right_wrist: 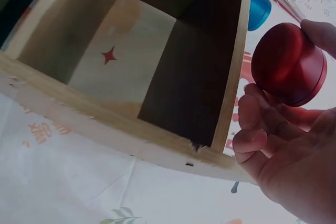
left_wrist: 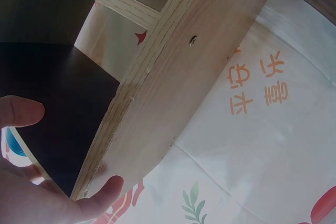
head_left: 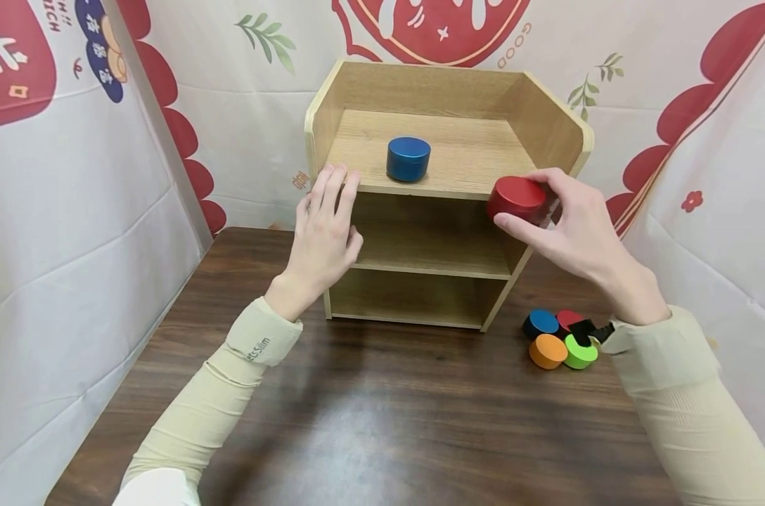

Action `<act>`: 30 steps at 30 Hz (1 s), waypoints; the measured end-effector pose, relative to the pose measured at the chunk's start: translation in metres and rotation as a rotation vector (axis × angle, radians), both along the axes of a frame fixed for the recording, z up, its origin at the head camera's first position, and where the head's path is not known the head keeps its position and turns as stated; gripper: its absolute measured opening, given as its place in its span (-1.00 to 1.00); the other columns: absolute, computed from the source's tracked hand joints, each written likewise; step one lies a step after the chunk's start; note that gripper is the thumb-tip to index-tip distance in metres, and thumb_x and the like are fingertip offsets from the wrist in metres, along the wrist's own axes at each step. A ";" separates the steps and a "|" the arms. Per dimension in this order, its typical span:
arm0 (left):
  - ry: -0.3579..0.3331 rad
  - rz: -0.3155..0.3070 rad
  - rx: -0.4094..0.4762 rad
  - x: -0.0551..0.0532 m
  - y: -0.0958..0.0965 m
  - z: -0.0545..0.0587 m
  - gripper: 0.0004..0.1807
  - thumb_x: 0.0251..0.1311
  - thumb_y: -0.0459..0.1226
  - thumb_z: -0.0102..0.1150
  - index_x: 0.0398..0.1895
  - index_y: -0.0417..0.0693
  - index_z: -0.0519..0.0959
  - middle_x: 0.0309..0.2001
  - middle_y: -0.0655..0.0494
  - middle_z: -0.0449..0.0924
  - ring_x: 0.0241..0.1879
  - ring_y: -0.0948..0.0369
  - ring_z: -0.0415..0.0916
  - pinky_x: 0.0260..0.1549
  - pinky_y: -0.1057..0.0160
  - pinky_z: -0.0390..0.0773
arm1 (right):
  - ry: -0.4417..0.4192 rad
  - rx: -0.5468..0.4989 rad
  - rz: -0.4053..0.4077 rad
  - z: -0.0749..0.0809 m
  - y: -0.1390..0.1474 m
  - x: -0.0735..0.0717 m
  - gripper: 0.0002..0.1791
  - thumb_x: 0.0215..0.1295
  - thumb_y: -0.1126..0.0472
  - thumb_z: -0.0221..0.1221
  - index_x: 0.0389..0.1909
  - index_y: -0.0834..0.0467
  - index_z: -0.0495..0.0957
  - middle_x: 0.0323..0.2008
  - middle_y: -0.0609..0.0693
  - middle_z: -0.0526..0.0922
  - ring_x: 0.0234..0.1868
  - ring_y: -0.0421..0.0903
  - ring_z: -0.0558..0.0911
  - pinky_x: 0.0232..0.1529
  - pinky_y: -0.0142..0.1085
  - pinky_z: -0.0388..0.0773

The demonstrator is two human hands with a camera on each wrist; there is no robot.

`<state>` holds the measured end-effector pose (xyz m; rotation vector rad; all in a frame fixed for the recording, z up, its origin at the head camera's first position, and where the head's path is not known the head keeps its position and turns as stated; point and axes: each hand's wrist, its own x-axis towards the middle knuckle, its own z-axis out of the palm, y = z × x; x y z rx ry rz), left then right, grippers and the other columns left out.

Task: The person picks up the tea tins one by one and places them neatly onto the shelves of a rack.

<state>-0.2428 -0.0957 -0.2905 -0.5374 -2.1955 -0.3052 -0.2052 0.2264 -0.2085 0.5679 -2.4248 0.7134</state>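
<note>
A small wooden shelf unit stands on the brown table. At its upper left front corner, my left hand rests with fingers extended over the top board's edge and thumb lower at the front. On that top board sits a round blue metal tin, upright. My right hand pinches a round red metal tin between thumb and fingers, in front of the top board's right end. The right wrist view shows this red tin tilted, with other fingers loosely curled under it.
Right of the shelf unit, an orange round piece, a green one, a blue one and a partly hidden red one cluster on the table. White printed cloth hangs behind and at both sides.
</note>
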 end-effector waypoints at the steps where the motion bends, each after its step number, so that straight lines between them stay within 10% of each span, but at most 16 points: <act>1: -0.001 0.000 0.001 0.000 0.000 0.000 -0.17 -0.02 -0.39 0.06 0.44 -0.12 0.12 0.43 -0.07 0.14 0.48 0.03 -0.04 0.18 -0.13 0.30 | -0.002 0.003 0.002 0.002 -0.002 -0.002 -0.42 0.01 0.03 0.39 0.08 0.11 0.51 -0.25 0.07 0.63 -0.40 -0.21 0.41 -0.38 -0.52 0.24; 30: -0.004 0.003 -0.012 0.002 -0.003 0.002 -0.19 -0.01 -0.38 0.08 0.43 -0.11 0.14 0.43 -0.07 0.14 0.48 0.04 -0.03 0.19 -0.14 0.30 | -0.180 0.081 -0.073 0.026 -0.035 -0.055 -0.30 0.15 -0.19 0.23 0.18 0.18 0.40 -0.04 0.17 0.54 -0.16 0.06 0.43 -0.28 -0.27 0.33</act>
